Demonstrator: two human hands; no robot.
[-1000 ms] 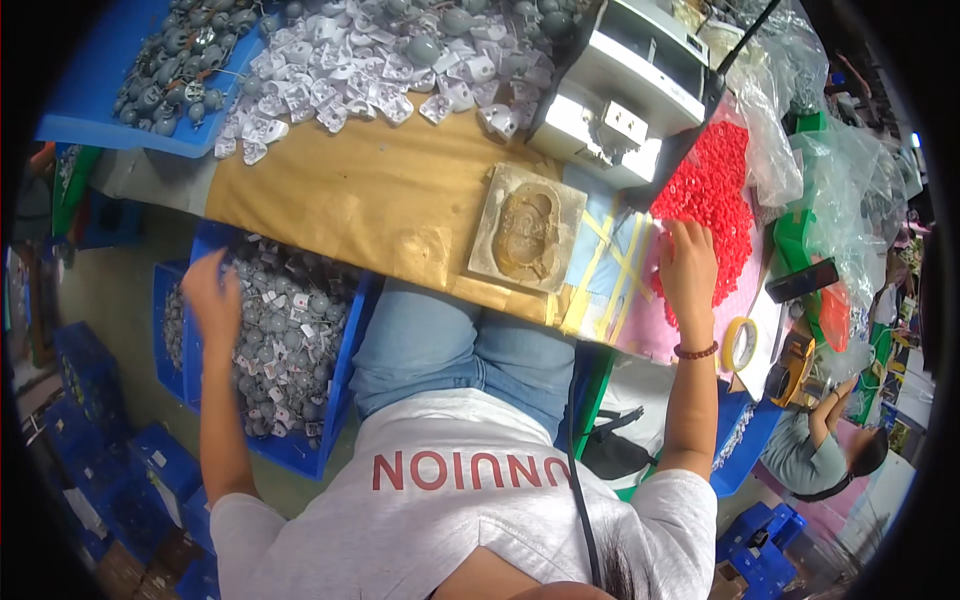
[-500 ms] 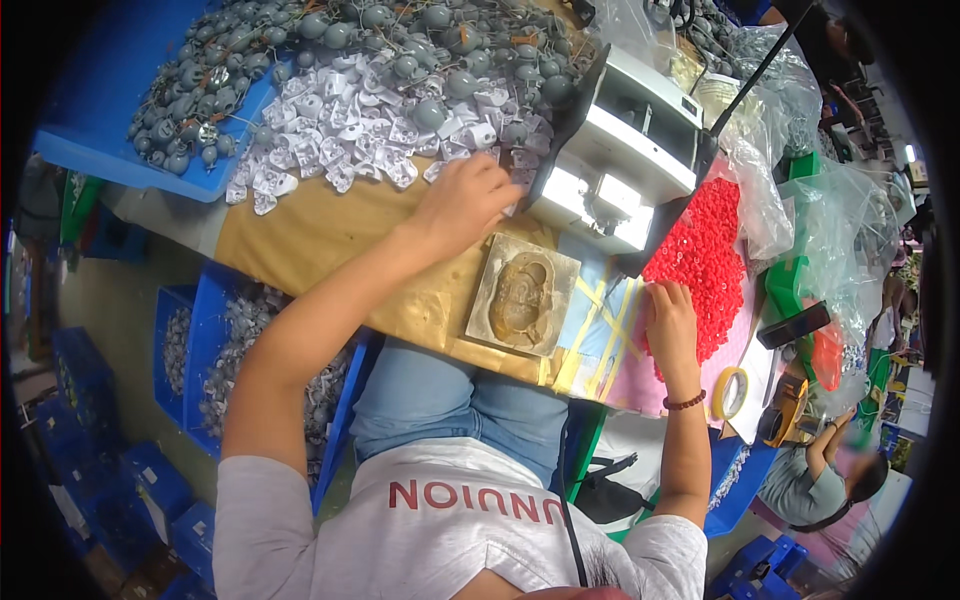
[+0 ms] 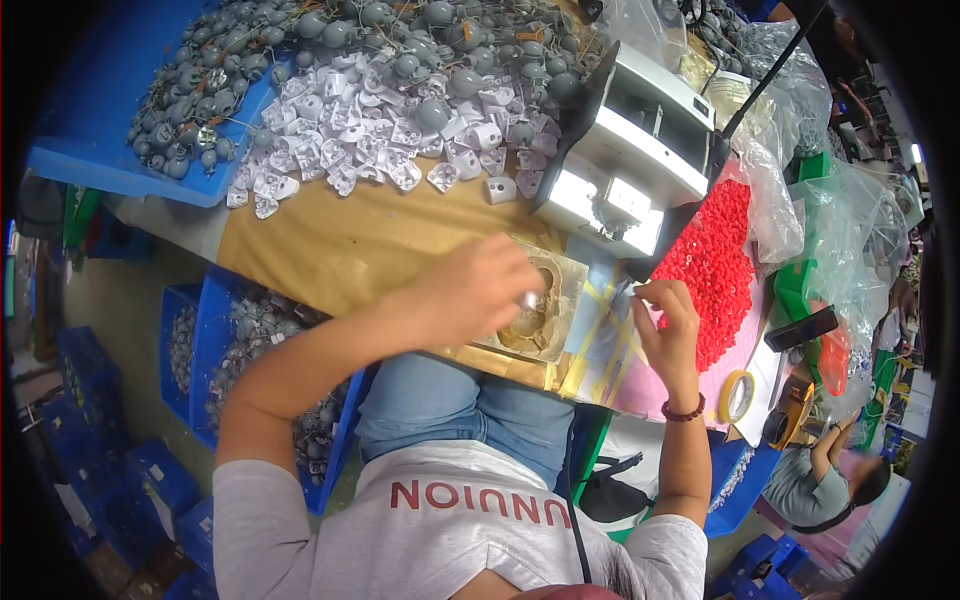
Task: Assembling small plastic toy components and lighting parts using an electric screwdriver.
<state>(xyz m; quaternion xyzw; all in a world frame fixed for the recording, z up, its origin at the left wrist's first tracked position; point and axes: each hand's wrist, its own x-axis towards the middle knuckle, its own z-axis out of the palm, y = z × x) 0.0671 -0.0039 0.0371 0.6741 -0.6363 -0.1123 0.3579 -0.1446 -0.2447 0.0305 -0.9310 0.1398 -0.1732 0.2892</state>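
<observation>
The left hand [image 3: 480, 290] reaches across the counter [image 3: 340, 245], its fingers curled together around a small shiny grey part [image 3: 528, 299] held just over the tan mould block [image 3: 540, 312]. The block lies flat on the brown-papered counter, right under those fingers, with a hollow in its middle. The right hand [image 3: 668, 325] hovers just to the right of the block, its fingers [image 3: 650, 293] pinched together at the tips; whether they grip anything is too small to tell. Beside those fingers, further right, spreads a heap of red caps [image 3: 715, 260], and beyond them stands a grey machine [image 3: 635, 155] with a lit white face. Past the left fingers, toward the far edge of the counter, lies a pile of white pieces [image 3: 380, 135], and behind that a mound of round grey parts [image 3: 420, 40] spilling over a blue tray [image 3: 110, 165]. Below the left forearm, off the counter, a blue crate [image 3: 215, 345] holds more grey parts. A roll of yellow tape [image 3: 737, 396] sits near the right wrist, which wears a bead bracelet [image 3: 684, 411]. Another person [image 3: 825, 480] sits at lower right.
</observation>
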